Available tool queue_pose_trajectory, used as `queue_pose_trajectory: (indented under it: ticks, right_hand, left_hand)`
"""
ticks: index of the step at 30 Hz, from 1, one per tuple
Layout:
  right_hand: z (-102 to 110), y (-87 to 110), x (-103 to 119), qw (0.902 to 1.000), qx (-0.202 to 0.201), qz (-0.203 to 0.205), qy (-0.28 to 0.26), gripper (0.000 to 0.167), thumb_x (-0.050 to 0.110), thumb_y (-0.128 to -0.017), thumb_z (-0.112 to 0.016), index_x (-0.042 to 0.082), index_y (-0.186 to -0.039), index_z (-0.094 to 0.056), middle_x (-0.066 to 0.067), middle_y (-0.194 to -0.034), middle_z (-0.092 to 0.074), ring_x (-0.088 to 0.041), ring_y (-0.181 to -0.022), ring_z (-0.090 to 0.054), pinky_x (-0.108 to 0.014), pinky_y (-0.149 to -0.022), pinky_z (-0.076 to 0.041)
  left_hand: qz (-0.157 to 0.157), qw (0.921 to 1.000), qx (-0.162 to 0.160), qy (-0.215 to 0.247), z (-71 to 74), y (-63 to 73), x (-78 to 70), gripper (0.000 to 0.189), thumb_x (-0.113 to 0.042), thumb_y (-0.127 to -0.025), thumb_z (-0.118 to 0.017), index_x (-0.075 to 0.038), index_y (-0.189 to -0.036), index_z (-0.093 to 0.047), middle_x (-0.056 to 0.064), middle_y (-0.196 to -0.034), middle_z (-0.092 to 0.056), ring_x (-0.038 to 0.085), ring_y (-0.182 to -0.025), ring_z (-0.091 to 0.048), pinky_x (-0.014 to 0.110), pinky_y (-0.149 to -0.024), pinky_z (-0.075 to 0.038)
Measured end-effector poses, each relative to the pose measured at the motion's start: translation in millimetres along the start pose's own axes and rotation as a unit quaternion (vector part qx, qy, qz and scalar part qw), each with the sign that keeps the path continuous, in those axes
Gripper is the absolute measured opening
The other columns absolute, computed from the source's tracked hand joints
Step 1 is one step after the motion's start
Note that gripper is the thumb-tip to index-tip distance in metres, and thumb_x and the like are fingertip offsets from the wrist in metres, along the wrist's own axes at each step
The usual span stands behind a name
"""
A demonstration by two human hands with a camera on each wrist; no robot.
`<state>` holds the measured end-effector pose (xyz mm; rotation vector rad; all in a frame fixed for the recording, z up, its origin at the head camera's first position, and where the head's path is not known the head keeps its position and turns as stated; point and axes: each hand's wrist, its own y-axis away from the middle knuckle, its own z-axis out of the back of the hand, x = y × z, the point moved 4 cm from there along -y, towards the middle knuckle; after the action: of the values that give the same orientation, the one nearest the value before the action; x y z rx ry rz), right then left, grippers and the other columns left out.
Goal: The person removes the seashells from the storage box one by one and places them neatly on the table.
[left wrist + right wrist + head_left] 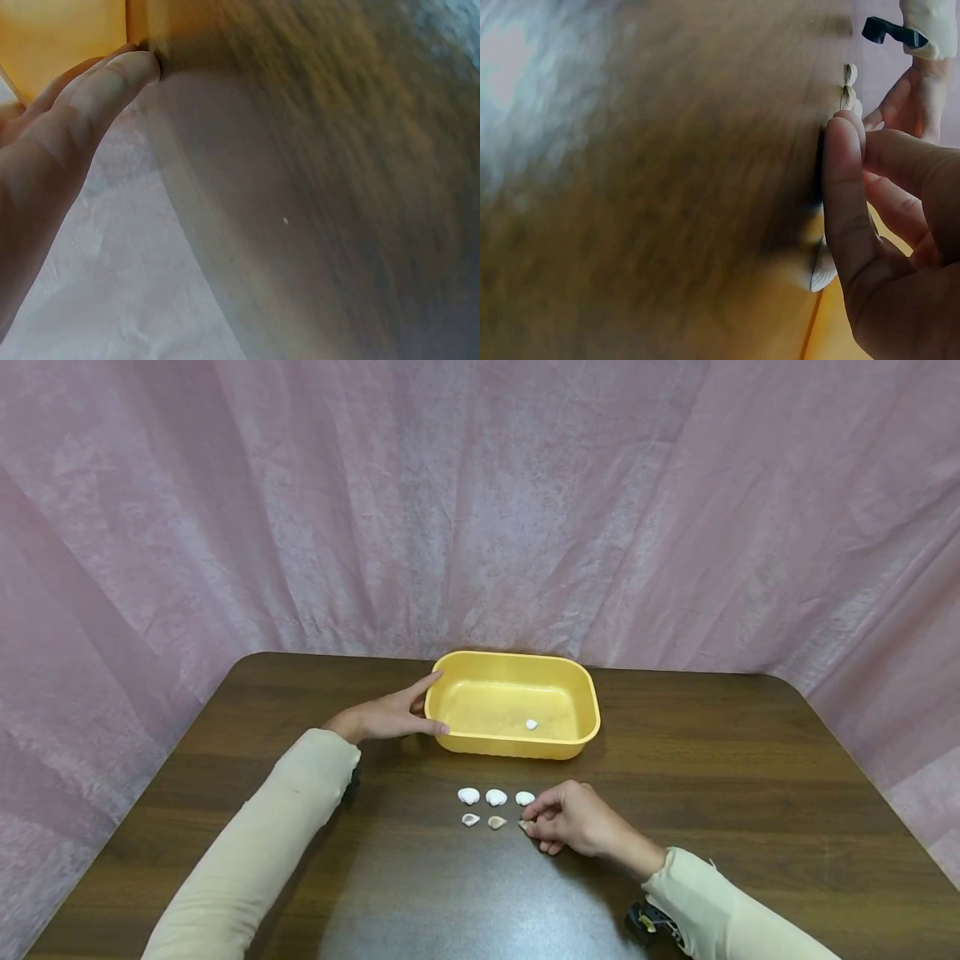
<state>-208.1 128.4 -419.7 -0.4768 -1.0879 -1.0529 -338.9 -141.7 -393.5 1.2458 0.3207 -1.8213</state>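
Note:
In the head view my left hand (390,714) grips the left end of a yellow plastic tub (517,747), thumb at the near rim and forefinger at the far corner. My right hand (573,818) pinches a small tan seashell (523,825) between thumb and forefinger, low over the table at the right end of a row. That near row also has a pale seashell (470,819) and a tan spiral seashell (497,822). Behind it lie three white ribbed seashells (497,797), the rightmost beside my right fingertips. One white shell (531,724) lies inside the tub.
The dark wooden table (720,760) has rounded far corners. A pink velvety curtain (480,510) hangs directly behind its far edge, close to the tub. In the right wrist view, shells (848,97) appear edge-on beyond the fingertips.

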Motion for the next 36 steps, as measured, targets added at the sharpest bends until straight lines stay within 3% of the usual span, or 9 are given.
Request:
queue_pose_trajectory:
  ticks: [10, 20, 31, 36]
  right_hand:
    - [-0.7, 1.3, 3.1, 0.9996, -0.014, 0.012, 0.021, 0.009, -0.009, -0.087, -0.068, -0.008, -0.095, -0.073, -0.007, -0.065, -0.067, -0.015, -0.053, -0.065, -0.032, -0.051, -0.056]
    - [1.3, 3.3, 6.6, 0.9998, -0.012, 0.007, 0.011, 0.011, -0.007, -0.087, -0.069, -0.009, -0.098, -0.073, -0.008, -0.068, -0.068, -0.016, -0.056, -0.066, -0.031, -0.053, -0.057]
    - [39.8, 1.8, 7.4, 0.9997, -0.020, -0.010, -0.007, 0.018, -0.006, -0.091, -0.066, -0.016, -0.105, -0.068, -0.015, -0.076, -0.070, -0.017, -0.063, -0.068, -0.034, -0.060, -0.059]
    - [45.9, -0.3, 3.2, 0.9993, -0.025, -0.024, 0.013, 0.016, -0.004, -0.090, -0.068, -0.014, -0.103, -0.069, -0.015, -0.079, -0.071, -0.014, -0.061, -0.065, -0.034, -0.059, -0.059]
  left_hand:
    - [0.000, 1.0000, 0.000, 0.000, -0.8, 0.2, -1.1, 0.106, -0.034, -0.091, -0.074, -0.024, -0.162, 0.004, 0.016, -0.145, -0.052, 0.025, -0.133, -0.049, 0.048, -0.117, -0.024]
    - [-0.003, 0.9999, 0.003, 0.010, -1.7, -0.6, -0.7, 0.106, -0.032, -0.092, -0.074, -0.024, -0.162, 0.005, 0.016, -0.145, -0.052, 0.026, -0.133, -0.049, 0.048, -0.117, -0.024]
    - [-0.003, 0.9999, 0.004, 0.011, -2.5, -1.5, 0.7, 0.106, -0.032, -0.092, -0.074, -0.024, -0.162, 0.005, 0.017, -0.146, -0.050, 0.027, -0.134, -0.048, 0.049, -0.117, -0.024]
    - [-0.003, 0.9998, 0.009, 0.018, -2.3, -2.0, 0.5, 0.106, -0.031, -0.092, -0.074, -0.025, -0.162, 0.006, 0.018, -0.146, -0.050, 0.027, -0.134, -0.048, 0.049, -0.116, -0.025]
